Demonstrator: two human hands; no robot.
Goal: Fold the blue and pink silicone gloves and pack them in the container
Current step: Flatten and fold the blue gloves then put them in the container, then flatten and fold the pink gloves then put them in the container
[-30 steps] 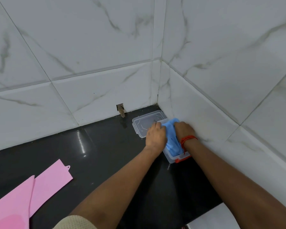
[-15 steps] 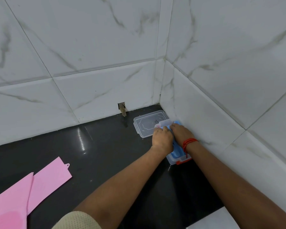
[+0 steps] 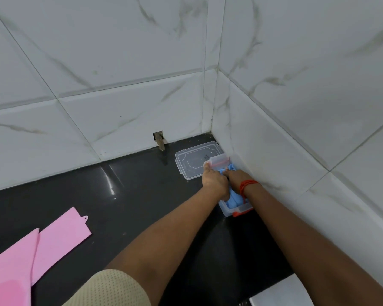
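A clear plastic container [image 3: 241,210] with red clips stands on the black counter against the right wall. The folded blue gloves [image 3: 233,199] lie inside it, mostly hidden under my hands. My left hand [image 3: 215,182] presses down on the gloves at the container's left side, fingers curled. My right hand [image 3: 237,175], with a red thread on its wrist, pushes the blue silicone down at the far end. The pink gloves [image 3: 42,246] lie flat at the counter's near left. The container's clear lid [image 3: 192,161] lies in the corner behind it.
White marble tiles form walls behind and to the right, meeting in a corner. A small hole with a brown stub [image 3: 160,141] sits low in the back wall. A white sheet [image 3: 281,293] shows at the bottom right edge of the black counter [image 3: 119,206].
Both hands have moved toward the container's far end, pushing the blue gloves lower into it. Less blue shows above the rim than before.
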